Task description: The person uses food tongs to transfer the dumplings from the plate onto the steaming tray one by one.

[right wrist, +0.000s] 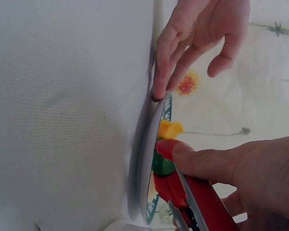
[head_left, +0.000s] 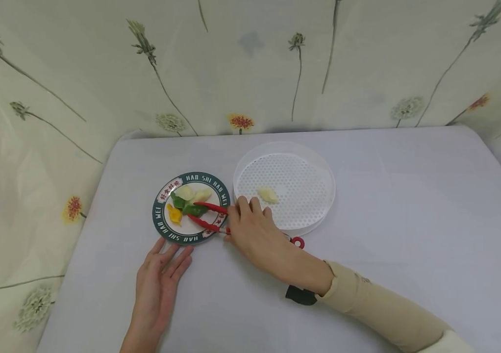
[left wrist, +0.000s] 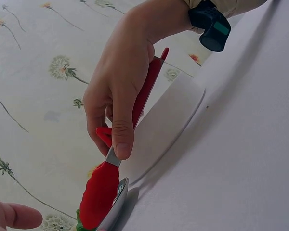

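My right hand point(head_left: 255, 235) grips red kitchen tongs point(left wrist: 144, 91), thumb on one arm. The tongs' parted red tips reach over the plate, around a green pepper-like piece point(head_left: 195, 210). The plate point(head_left: 159, 228) is white with a dark green lettered rim; it also carries a yellow piece point(head_left: 174, 214) and pale pieces point(head_left: 202, 195). At the plate's near edge is my left hand point(head_left: 160, 279), fingers extended and fingertips right at the rim. A white perforated round tray point(head_left: 303, 196) stands right of the plate, with one pale piece point(head_left: 268, 194) inside it.
A white cloth covers the table point(head_left: 409, 220). Behind it hangs a flower-patterned curtain or sheet point(head_left: 268, 68). A dark wrist device point(left wrist: 212, 26) sits on the right wrist, below the beige sleeve point(head_left: 378, 304).
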Demonstrator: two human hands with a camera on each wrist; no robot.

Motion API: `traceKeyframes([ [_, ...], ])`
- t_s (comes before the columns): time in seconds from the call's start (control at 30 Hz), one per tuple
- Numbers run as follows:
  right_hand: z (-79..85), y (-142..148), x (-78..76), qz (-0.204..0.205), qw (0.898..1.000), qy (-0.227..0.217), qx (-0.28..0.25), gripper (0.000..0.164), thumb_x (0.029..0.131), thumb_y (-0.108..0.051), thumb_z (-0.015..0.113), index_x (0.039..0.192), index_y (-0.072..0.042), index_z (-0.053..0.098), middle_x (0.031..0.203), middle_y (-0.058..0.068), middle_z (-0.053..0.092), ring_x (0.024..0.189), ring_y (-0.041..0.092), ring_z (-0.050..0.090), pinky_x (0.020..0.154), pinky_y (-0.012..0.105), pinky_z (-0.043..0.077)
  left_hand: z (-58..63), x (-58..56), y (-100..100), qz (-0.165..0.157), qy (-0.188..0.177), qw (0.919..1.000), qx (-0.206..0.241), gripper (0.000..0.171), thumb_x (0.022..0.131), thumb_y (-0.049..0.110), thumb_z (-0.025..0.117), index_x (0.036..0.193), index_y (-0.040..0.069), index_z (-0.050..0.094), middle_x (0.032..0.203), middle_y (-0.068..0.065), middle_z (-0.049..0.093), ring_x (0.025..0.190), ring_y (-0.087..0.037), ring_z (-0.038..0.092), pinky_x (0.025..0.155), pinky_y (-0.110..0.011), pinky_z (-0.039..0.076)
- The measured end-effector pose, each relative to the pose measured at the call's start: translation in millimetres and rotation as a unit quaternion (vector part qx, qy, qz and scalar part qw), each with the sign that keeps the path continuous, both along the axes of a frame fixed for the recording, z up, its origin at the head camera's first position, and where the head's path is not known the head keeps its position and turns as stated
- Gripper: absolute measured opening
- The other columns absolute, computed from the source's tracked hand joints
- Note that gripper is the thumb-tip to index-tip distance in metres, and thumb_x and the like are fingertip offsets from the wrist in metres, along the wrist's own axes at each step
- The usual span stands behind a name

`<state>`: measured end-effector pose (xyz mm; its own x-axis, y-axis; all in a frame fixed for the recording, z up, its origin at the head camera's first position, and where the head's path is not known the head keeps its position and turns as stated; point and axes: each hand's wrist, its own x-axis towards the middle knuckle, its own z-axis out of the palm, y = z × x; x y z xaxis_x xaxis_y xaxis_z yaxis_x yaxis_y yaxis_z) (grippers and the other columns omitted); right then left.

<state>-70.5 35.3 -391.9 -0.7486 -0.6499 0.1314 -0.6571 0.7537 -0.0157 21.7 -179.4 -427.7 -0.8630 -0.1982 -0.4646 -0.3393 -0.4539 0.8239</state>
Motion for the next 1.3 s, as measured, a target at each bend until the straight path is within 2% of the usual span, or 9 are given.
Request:
traceKeyframes([
  [0.27,2.1,4,2.1,-0.003,1.000,-0.003,0.000,0.057,0.096,-0.044,0.080,0.126,0.003,0.065,0.107,0.014,0.058,0.093,0.027,0.049,0.063,0.034,0.050,0.5,-0.2,0,-0.004,-0.003,1.0000,-0.007,0.064,0.114,0.023,0.026,0.175,0.016,0.005,0.171,-0.014,0.035,0.130,-0.010,0.068,0.112,-0.021,0.057],
  [0.5,12.3,11,6.1,-0.020,0.999,-0.024,-0.024,0.062,0.093,-0.042,0.083,0.130,0.004,0.063,0.116,0.017,0.060,0.100,0.031,0.054,0.069,0.041,0.056,0.3,0.2,1,-0.006,-0.004,0.9999,-0.014,0.064,0.115,0.025,0.026,0.175,0.017,0.004,0.172,-0.013,0.035,0.131,-0.010,0.067,0.112,-0.020,0.057],
  [0.67,21.8,20,8.4,-0.037,0.999,-0.004,-0.032,0.059,0.093,-0.041,0.084,0.129,0.002,0.064,0.118,0.017,0.061,0.102,0.032,0.055,0.068,0.040,0.055,-0.1,0.4,0,-0.009,-0.005,0.9998,-0.016,0.064,0.115,0.026,0.026,0.175,0.018,0.004,0.172,-0.012,0.034,0.133,-0.010,0.066,0.113,-0.020,0.056],
  [0.9,27.9,33,3.6,-0.071,0.996,-0.014,-0.049,0.059,0.091,-0.039,0.086,0.129,0.001,0.064,0.122,0.017,0.061,0.103,0.032,0.056,0.067,0.037,0.054,0.9,0.3,0,-0.009,-0.005,0.9999,-0.011,0.065,0.115,0.023,0.025,0.175,0.018,0.002,0.172,-0.013,0.032,0.136,-0.011,0.064,0.115,-0.022,0.055],
  [1.13,29.4,48,-0.7,-0.080,0.994,0.005,-0.068,0.062,0.088,-0.036,0.090,0.128,0.003,0.063,0.120,0.019,0.061,0.101,0.034,0.056,0.064,0.037,0.054,1.0,0.2,0,-0.008,-0.002,1.0000,-0.003,0.065,0.115,0.021,0.025,0.175,0.017,0.001,0.172,-0.014,0.032,0.136,-0.011,0.064,0.115,-0.022,0.055],
  [1.3,28.7,57,-4.3,-0.085,0.994,0.017,-0.065,0.057,0.091,-0.035,0.088,0.123,0.005,0.063,0.119,0.021,0.062,0.099,0.035,0.057,0.062,0.037,0.056,1.3,-0.3,-1,-0.007,-0.005,1.0000,0.000,0.065,0.114,0.021,0.025,0.175,0.017,0.001,0.172,-0.014,0.032,0.136,-0.011,0.064,0.116,-0.023,0.055],
])
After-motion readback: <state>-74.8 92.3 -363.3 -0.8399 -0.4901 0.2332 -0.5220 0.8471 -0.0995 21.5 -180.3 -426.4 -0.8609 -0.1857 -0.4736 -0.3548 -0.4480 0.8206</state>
